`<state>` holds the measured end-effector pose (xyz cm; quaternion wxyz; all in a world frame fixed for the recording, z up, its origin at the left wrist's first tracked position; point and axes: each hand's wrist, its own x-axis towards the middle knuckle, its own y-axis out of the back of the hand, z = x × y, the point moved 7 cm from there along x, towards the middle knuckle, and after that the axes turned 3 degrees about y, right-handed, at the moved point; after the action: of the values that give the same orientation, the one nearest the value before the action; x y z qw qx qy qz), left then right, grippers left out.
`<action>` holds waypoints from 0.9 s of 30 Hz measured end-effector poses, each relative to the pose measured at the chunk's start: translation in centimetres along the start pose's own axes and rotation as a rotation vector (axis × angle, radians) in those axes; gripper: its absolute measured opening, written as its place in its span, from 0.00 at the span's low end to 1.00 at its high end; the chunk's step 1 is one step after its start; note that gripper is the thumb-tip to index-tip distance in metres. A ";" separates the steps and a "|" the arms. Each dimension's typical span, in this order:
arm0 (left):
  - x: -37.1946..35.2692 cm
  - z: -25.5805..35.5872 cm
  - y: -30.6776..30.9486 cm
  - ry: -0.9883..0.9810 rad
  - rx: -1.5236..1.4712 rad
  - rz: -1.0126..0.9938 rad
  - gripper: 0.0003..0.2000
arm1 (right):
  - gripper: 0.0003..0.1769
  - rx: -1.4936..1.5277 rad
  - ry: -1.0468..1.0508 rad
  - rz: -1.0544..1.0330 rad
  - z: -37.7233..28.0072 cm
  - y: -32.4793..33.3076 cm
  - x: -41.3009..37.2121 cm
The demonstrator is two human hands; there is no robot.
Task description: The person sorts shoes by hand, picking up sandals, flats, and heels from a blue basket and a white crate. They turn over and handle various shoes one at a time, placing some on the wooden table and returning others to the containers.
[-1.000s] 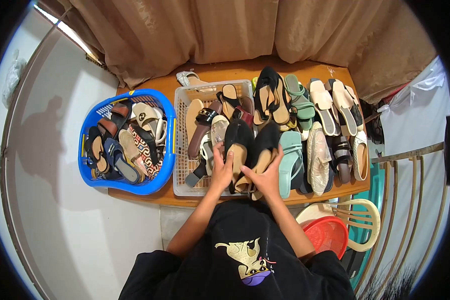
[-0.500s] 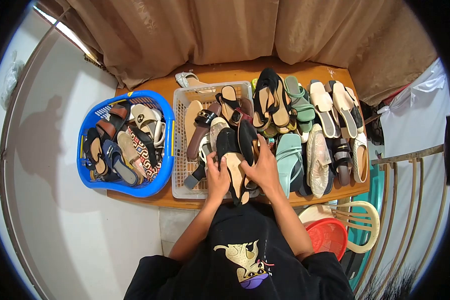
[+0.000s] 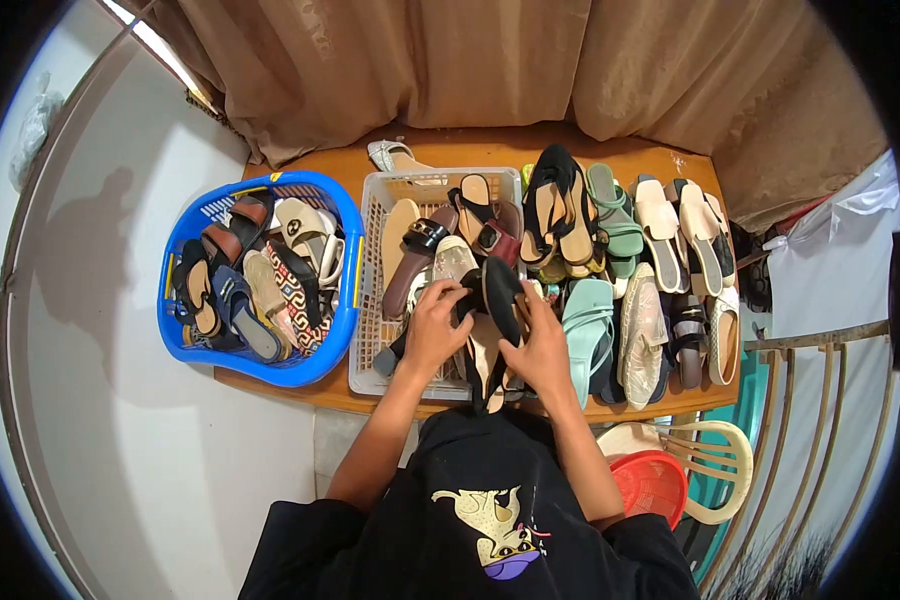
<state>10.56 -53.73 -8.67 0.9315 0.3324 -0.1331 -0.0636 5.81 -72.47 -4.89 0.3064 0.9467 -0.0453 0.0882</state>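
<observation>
Near the front edge of the white basket point(image 3: 358, 300), my left hand point(image 3: 436, 325) has its fingers curled on the upper left part of a black sandal with a beige insole point(image 3: 483, 345). My right hand point(image 3: 540, 345) grips the right side of this black pair; one shoe's dark side point(image 3: 505, 297) stands up between the hands. The basket behind holds a brown slide with a black strap point(image 3: 407, 270), a beige insole shoe point(image 3: 400, 228) and a dark red sandal point(image 3: 500, 237). Mint green sandals point(image 3: 588, 325) lie just right of my right hand.
A blue basket point(image 3: 345, 300) with several sandals stands at the left. Rows of footwear, including green slides point(image 3: 618, 220), white slides point(image 3: 658, 222) and a plastic-wrapped shoe point(image 3: 642, 335), cover the wooden table's point(image 3: 450, 150) right side. A red basin point(image 3: 650, 485) rests on a cream chair point(image 3: 725, 468).
My left hand has moved up from the lower side of the black sandal to its upper part. The black pair has been turned and drawn closer together. The view has shifted slightly.
</observation>
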 end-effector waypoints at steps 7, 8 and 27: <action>1.5 2.3 0.8 -0.233 0.036 0.008 0.13 | 0.54 0.351 -0.213 -0.052 -0.5 2.7 -1.7; 1.8 1.7 0.6 -0.112 -0.068 -0.061 0.13 | 0.55 0.347 -0.210 -0.104 -0.3 2.7 -2.0; 2.9 3.5 3.4 0.028 -0.229 -0.107 0.12 | 0.51 0.602 -0.624 -0.751 -0.3 -0.3 -7.1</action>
<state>12.43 -53.85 -3.30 0.9604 0.2313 -0.0940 -0.1235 -1.14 -71.84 -6.20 0.0057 0.9245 0.2331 -0.3014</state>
